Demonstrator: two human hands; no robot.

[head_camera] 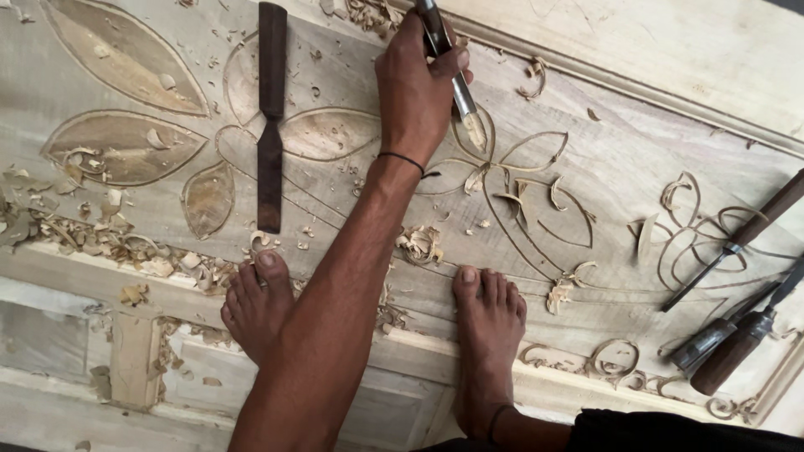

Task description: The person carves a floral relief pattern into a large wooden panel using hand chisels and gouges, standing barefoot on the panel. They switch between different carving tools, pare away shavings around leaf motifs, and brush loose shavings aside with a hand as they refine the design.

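My left hand (414, 84) reaches up the middle of the view and grips a chisel (456, 88) with a dark handle and a pale metal shank. The chisel's tip rests on a carved leaf outline in the pale wooden panel (636, 159), just right of my wrist. A thin black band circles that wrist. My right hand is out of view. A long dark flat chisel (270, 117) lies loose on the panel to the left of my hand, over carved petal shapes (126, 146). My two bare feet (255, 305) (490, 335) stand on the panel's lower edge.
Wood shavings (109, 238) are heaped along the lower left and scattered around the carving. Three more dark-handled chisels (737, 335) lie at the right edge. A raised moulding (636, 84) borders the panel at upper right, and recessed frame sections (134, 360) sit below.
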